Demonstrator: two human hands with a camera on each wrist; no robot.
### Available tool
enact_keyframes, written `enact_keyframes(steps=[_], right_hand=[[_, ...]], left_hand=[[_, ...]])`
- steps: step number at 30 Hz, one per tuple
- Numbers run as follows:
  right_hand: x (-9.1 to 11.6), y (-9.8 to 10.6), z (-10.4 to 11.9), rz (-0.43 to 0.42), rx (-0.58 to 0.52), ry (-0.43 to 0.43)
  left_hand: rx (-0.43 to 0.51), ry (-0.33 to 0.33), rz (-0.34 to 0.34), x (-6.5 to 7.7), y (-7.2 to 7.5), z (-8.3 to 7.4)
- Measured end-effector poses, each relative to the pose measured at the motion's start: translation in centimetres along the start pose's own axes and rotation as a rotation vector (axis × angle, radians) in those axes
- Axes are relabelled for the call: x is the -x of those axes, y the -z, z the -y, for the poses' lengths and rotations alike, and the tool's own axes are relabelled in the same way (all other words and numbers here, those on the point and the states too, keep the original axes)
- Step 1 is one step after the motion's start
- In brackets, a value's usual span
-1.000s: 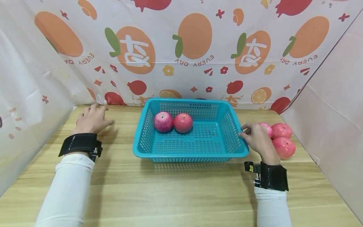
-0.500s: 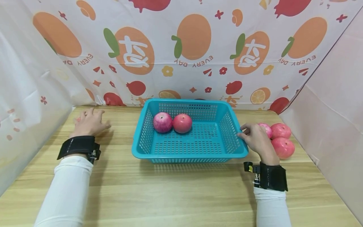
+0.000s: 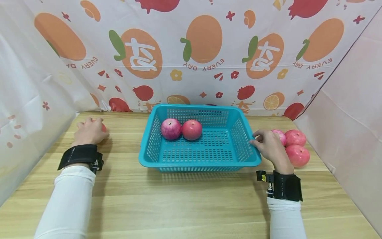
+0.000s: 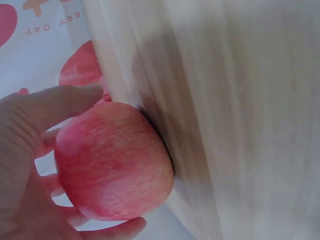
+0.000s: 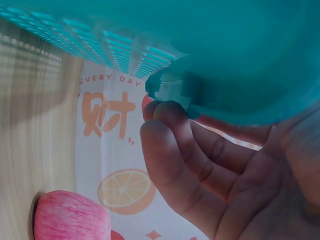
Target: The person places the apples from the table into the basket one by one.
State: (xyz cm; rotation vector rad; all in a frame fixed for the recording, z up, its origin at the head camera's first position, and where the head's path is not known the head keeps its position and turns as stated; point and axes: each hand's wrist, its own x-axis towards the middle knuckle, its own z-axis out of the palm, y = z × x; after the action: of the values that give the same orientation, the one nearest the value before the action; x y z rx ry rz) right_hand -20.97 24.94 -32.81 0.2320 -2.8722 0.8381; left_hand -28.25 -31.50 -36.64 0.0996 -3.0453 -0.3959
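The basket (image 3: 200, 164) is made of smooth, softly glossy plastic. The desk (image 3: 179, 202) is surfaced in smooth wood grain with a low sheen. The held apple (image 4: 115, 162) is covered by smooth, faintly shiny skin. The backdrop (image 3: 204, 39) is formed of creased sheeting; the sleeve (image 3: 66, 202) is made of matt cloth.
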Motion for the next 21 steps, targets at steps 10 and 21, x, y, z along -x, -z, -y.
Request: enact_keyframes(steps=[10, 21], right_hand=[[-0.01, -0.02, 0.04, -0.002, 0.005, 0.003], [-0.11, -0.15, -0.13, -0.021, 0.011, 0.025]], left_hand=[[0.023, 0.025, -0.017, 0.00, -0.27, 0.46], [0.028, 0.030, -0.027, 0.09, -0.44, 0.51]])
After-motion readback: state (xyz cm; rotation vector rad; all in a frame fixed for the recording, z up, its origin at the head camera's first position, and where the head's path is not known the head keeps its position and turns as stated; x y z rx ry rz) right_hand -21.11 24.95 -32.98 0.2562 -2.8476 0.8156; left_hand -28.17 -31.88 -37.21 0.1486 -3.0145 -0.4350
